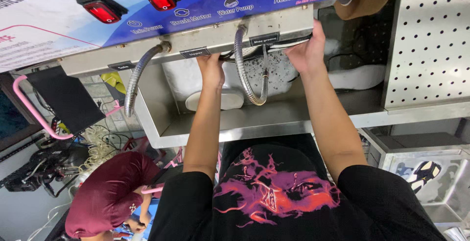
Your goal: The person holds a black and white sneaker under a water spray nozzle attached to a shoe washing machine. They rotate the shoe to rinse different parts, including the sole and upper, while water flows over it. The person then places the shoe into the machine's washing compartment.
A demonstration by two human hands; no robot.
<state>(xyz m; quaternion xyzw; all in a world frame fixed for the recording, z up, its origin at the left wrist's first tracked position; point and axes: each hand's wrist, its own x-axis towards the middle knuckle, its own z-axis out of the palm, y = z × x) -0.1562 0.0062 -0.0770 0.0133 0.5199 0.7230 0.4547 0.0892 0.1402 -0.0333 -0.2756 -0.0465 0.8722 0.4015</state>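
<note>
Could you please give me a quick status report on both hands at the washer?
Left hand and right hand both up under the panel, gripping a foamy shoe. Metal hose hangs between the hands, in front of the shoe.

shoe [289, 43]: white with a dark edge, mostly hidden under the machine's front panel
pose: lying flat, sole line roughly level
place: inside the steel wash basin, up near the top, between the two hands
state: held at both ends; foam and wet droplets just below it
</note>
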